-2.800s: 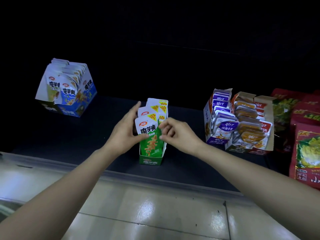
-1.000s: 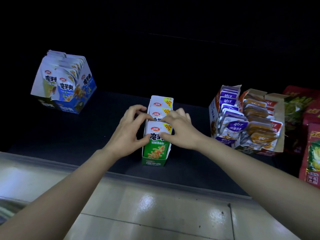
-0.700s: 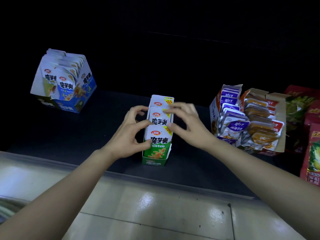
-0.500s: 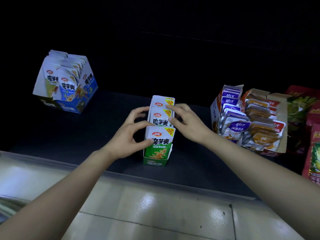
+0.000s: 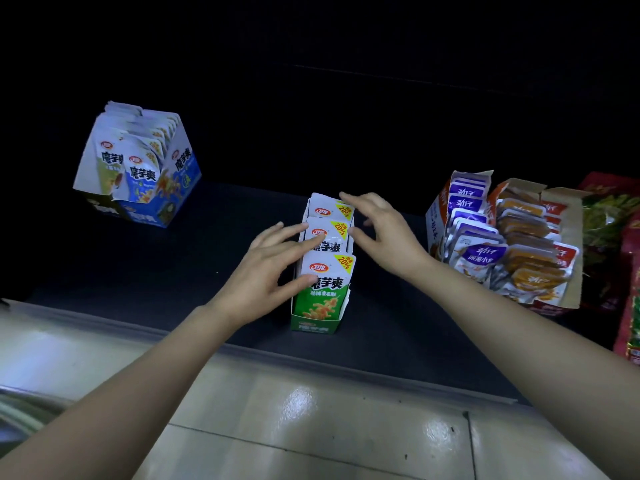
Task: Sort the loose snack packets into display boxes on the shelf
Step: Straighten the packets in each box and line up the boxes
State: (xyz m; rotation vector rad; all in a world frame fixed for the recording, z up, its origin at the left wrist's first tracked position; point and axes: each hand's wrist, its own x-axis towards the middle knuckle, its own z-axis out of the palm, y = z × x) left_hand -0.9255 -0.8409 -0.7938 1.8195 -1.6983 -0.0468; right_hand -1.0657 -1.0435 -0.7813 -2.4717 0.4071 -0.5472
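Note:
A green display box (image 5: 313, 325) stands near the front of the dark shelf (image 5: 207, 265). It holds a row of white-and-green snack packets (image 5: 327, 271), standing upright one behind another. My left hand (image 5: 266, 268) rests against the left side of the row, with its thumb at the front packet's edge and its fingertips on the middle packet. My right hand (image 5: 381, 230) hovers at the right side with fingers spread. Its index fingertip is at the top corner of the rear packet and its thumb is near the box's right wall. Neither hand holds a packet.
A blue display box (image 5: 138, 168) full of packets sits at the back left. A torn box of purple and orange packets (image 5: 502, 237) stands to the right, with red bags (image 5: 627, 289) beyond it. The shelf's front lip (image 5: 242, 351) runs above a pale tiled floor.
My right hand has left the front packet and moved back along the row to the rear packet, its fingers spreading. My left hand stays at the left side of the row.

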